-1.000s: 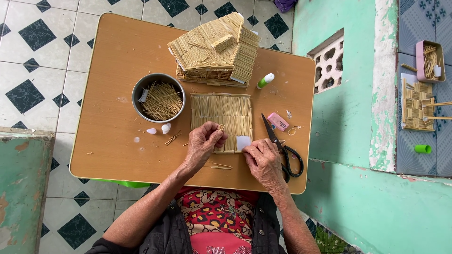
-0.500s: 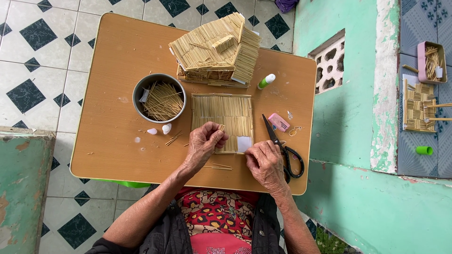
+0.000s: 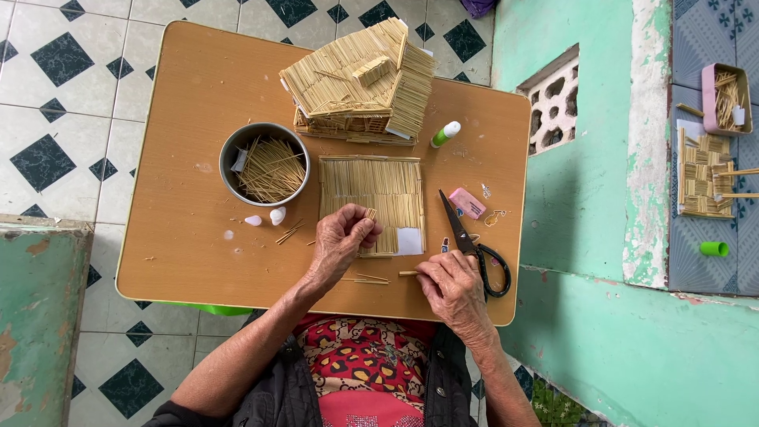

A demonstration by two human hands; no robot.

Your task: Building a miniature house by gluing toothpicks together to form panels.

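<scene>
Pinching small stick (image 3: 369, 213) in left hand (image 3: 340, 241), fingertips closed, over flat stick panel (image 3: 371, 194) on worktop (image 3: 198, 119). Right hand (image 3: 451, 286) curled round second stick (image 3: 408, 273) near panel's edge; scissors (image 3: 473, 241) within reach.

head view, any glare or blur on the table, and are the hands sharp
Head view: soft, even daylight, no hard glare on the brown table, only faint shadows beside the metal bowl and the stick house. Left hand and right hand look sharp, no motion blur. Straight edges bow slightly toward the frame edges, a mild wide-angle distortion.
</scene>
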